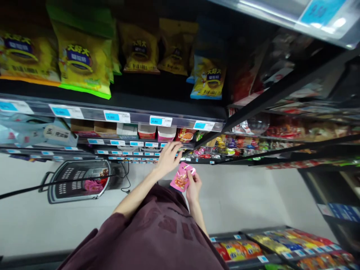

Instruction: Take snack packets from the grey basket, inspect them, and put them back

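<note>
A pink snack packet (180, 179) with a picture of food on its front is pinched at its right side by my right hand (194, 187), in front of my body. My left hand (169, 157) reaches forward to the lower shelf edge, just above the packet, with its fingers stretched out and nothing visible in them. Beside its fingertips stand a red packet (185, 135) and a pink open-topped box (166, 134). Whether the fingertips touch the shelf I cannot tell.
A grey shopping basket (80, 164) on the floor at left holds pink and red packets. Overhead, a dark shelf (157, 90) carries yellow snack bags (84, 60) above price tags. More stocked racks run along the right. Behind me stands a low display of colourful bags (270, 243).
</note>
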{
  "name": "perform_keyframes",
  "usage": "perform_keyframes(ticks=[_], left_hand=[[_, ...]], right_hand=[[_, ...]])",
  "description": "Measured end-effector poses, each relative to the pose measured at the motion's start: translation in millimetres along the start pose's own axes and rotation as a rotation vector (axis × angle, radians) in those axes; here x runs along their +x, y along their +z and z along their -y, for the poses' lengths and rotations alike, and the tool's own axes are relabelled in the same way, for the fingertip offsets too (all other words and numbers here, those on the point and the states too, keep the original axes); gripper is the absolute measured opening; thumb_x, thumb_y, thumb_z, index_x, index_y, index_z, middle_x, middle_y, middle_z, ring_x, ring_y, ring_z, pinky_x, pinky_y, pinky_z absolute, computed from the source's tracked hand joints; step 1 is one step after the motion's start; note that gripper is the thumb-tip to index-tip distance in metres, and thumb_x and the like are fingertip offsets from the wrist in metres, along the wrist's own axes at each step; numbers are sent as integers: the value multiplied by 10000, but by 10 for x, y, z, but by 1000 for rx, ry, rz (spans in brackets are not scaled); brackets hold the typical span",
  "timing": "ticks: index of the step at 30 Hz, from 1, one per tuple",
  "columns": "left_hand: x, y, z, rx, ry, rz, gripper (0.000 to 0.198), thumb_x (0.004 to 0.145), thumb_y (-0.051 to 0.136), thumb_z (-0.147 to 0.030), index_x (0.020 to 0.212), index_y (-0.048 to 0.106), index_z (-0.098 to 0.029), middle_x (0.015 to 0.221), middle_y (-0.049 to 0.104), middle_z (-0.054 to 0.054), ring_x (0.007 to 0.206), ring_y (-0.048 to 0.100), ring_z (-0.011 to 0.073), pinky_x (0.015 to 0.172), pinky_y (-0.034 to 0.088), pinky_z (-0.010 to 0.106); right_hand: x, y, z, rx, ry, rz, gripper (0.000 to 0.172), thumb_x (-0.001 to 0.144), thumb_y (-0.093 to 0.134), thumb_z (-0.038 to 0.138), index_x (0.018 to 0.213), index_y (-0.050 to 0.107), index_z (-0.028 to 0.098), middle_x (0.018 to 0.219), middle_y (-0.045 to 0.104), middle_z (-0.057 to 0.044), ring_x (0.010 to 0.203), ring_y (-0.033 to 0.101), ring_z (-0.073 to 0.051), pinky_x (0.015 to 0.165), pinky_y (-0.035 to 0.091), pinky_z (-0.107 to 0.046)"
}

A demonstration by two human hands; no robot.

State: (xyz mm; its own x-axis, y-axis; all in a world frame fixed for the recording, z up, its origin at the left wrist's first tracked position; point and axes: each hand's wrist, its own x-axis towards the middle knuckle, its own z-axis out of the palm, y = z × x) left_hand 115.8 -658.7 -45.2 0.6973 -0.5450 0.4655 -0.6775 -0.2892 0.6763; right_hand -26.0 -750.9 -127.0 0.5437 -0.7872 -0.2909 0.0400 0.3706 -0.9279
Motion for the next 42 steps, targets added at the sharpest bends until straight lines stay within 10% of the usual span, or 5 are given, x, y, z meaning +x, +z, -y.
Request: perform_keyframes(ticks=[9,18,28,34,42], left_hand=[[-650,186,89,-737,-390,471,360,863,621,-329,1197,577,-199,1008,704,70,884,689,219,759,552,307],[-714,394,164,-830,-552,271,521,824,667,-333,1284,463,-194,1118,687,112,950,693,238,803,568,360],[-699,417,137,-191,-191,103,857,757,739,-258,1477,275,-247,1458,386,153,1353,389,310,1095,365,491],[-706,310,181,-141,213,352,721,808,662,-192,1456,350,-242,1532,311,118,1435,241,306,1153,266,529],[-728,397,175,-565,-454,28,294,838,648,-323,1105,659,-200,1112,677,91,1107,613,255,1036,433,421]], right_hand=[[84,144,162,-28,-127,25,251,710,770,367,800,706,141,754,683,-35,652,583,-142,641,469,-254],[69,103,118,-73,-130,126,225,772,714,366,893,706,177,871,697,-37,778,619,-171,736,496,-279],[100,219,34,-28,-135,43,235,779,700,388,816,667,159,786,657,-27,674,570,-144,650,472,-258],[30,233,160,-81,-203,124,204,818,667,373,876,640,179,809,639,-9,731,581,-149,682,475,-254],[-7,202,160,-53,-235,149,335,818,651,436,1065,627,210,981,637,-61,781,584,-166,622,465,-260]])
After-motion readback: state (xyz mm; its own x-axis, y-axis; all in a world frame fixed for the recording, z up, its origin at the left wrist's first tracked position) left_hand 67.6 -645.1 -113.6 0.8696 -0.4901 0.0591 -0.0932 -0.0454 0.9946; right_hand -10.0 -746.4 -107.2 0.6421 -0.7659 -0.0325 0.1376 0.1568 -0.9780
